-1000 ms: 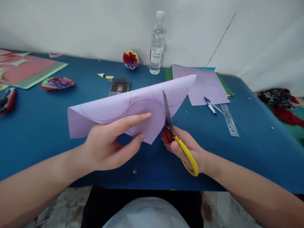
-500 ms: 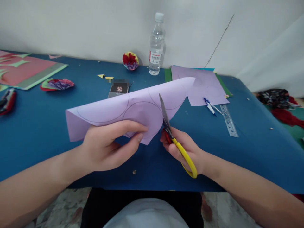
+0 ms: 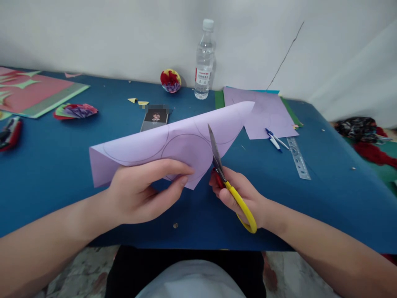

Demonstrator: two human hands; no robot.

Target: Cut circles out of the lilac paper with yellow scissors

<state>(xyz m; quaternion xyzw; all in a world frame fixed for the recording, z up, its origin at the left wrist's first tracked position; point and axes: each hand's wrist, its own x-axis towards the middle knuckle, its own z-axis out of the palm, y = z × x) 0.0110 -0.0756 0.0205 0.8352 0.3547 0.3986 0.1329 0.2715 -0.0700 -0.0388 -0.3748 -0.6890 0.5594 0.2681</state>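
Note:
My left hand (image 3: 145,190) pinches the lower edge of a purple paper sheet (image 3: 186,149) between thumb and fingers. Circles are drawn in dark lines on the sheet, which is curled and held above the table. My right hand (image 3: 240,194) is closed round the handles of scissors (image 3: 231,182), one yellow and one red. The blades point up and away from me. One blade lies over the front of the paper at its right part, beside the middle circle; the other is mostly hidden behind the sheet.
Behind the paper are a phone (image 3: 155,118), a water bottle (image 3: 204,62) and a paper flower ball (image 3: 170,80). Purple sheets (image 3: 263,111), a compass (image 3: 276,140) and a ruler (image 3: 298,159) lie right. Left are a folded paper flower (image 3: 76,111), a stapler (image 3: 10,133) and coloured sheets (image 3: 46,93).
The left end of the purple sheet has shifted slightly to the right and down. Both hands and the scissors are almost where they were.

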